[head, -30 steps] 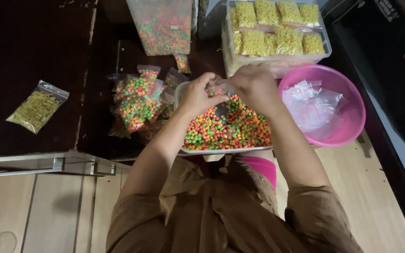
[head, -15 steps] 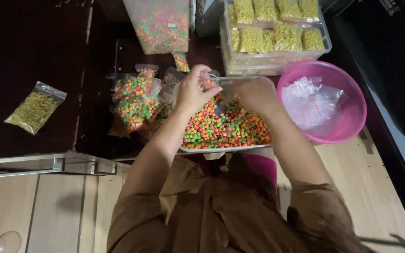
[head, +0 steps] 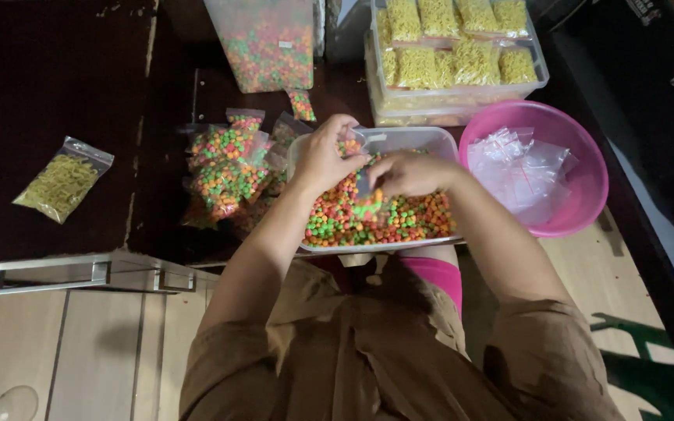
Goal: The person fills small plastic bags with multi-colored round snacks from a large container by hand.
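A clear rectangular tub [head: 431,140] full of orange, green and yellow round snacks [head: 415,218] sits in front of me. My left hand [head: 323,156] holds the top of a small clear plastic bag [head: 367,195] over the tub. My right hand [head: 409,171] grips the same bag from the right side. The bag hangs between both hands with some coloured snacks in its bottom. A clear scoop handle [head: 372,139] shows just behind my hands.
Filled bags of coloured snacks [head: 224,168] lie left of the tub. A pink basin [head: 587,195] with empty clear bags stands at right. A tray of yellow snack bags [head: 462,54] and a big bag of coloured snacks [head: 271,43] are behind. One yellow bag [head: 60,183] lies far left.
Both hands have come closer together over the tub, and the small bag now hangs lower between them, with snacks in it.
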